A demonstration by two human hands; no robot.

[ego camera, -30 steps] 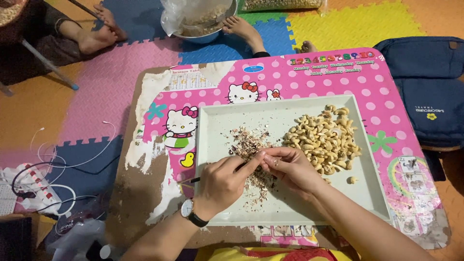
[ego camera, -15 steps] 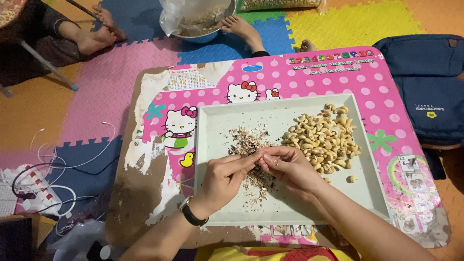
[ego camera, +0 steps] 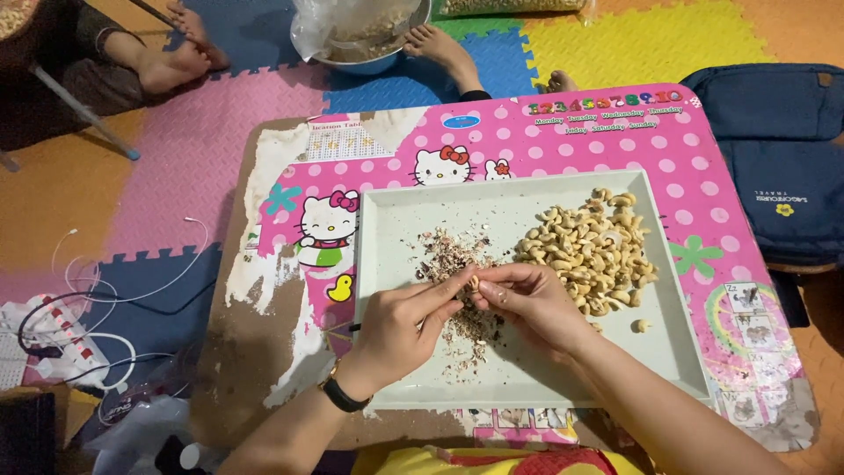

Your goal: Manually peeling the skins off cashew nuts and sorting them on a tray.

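Both my hands meet over a white rectangular tray (ego camera: 677, 352) on a small pink cartoon-print table (ego camera: 563, 141). My right hand (ego camera: 527, 303) pinches a single cashew nut (ego camera: 475, 282) between thumb and fingers. My left hand (ego camera: 400, 325), with a dark watch on the wrist, holds a thin dark tool against that nut. A heap of pale peeled cashews (ego camera: 589, 246) lies in the tray's right half. Brownish skin scraps (ego camera: 453, 251) are scattered under and behind my hands. One loose cashew (ego camera: 643, 325) lies apart near the right rim.
Colourful foam floor mats (ego camera: 176, 158) surround the table. Other people's bare feet (ego camera: 171, 66) and a bowl with a plastic bag (ego camera: 360, 35) are beyond the far edge. A dark blue bag (ego camera: 778, 149) lies at the right. White cables and a power strip (ego camera: 61, 330) are at the left.
My hands have stayed together over the scraps, with the fingers shifting slightly around the nut. The camera has tilted a little; nothing else moved.
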